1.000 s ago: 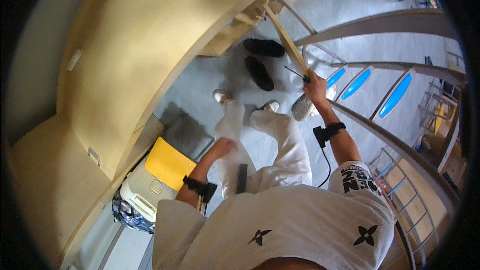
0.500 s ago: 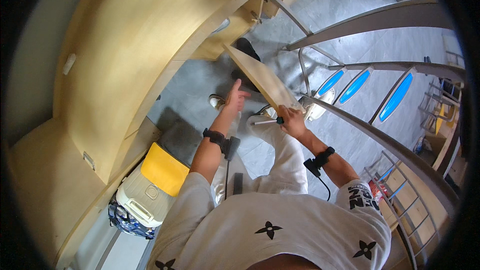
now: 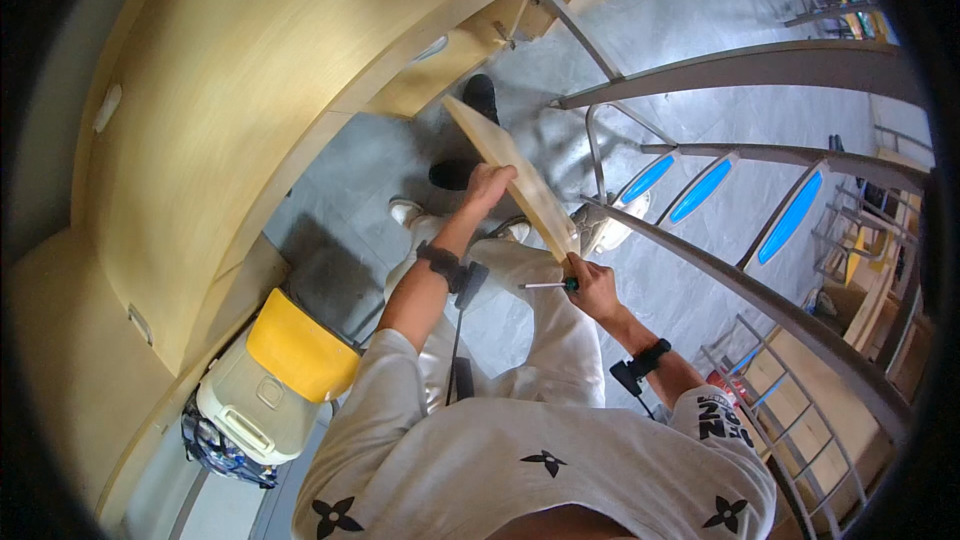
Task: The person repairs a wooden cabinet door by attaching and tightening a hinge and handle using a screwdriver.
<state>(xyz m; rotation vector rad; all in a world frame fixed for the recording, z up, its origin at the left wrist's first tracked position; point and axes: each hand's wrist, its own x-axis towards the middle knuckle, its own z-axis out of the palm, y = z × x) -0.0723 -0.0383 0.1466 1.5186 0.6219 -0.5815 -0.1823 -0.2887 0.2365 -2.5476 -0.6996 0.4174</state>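
A light wooden board (image 3: 512,162), shaped like a cabinet door panel, slants in front of me above the floor. My left hand (image 3: 490,185) is closed on its near long edge, around the middle, the thumb lying over the board. My right hand (image 3: 597,292) is closed at the board's near end. That same hand also holds a screwdriver (image 3: 543,286) with a dark green handle, its shaft pointing left. The fingers behind the board are hidden. A black device on a strap sits on each forearm.
A large wooden desk and cabinet (image 3: 270,50) stands at the left, with bare hinges (image 3: 507,35) at its far end. A metal ladder with blue treads (image 3: 702,190) rises at the right. A yellow and cream chest (image 3: 300,345) is at lower left. Black shoes (image 3: 453,174) lie on the floor.
My left hand has gone from open beside the board to gripping its edge. The board's near end and my right hand with the screwdriver have come slightly nearer to me.
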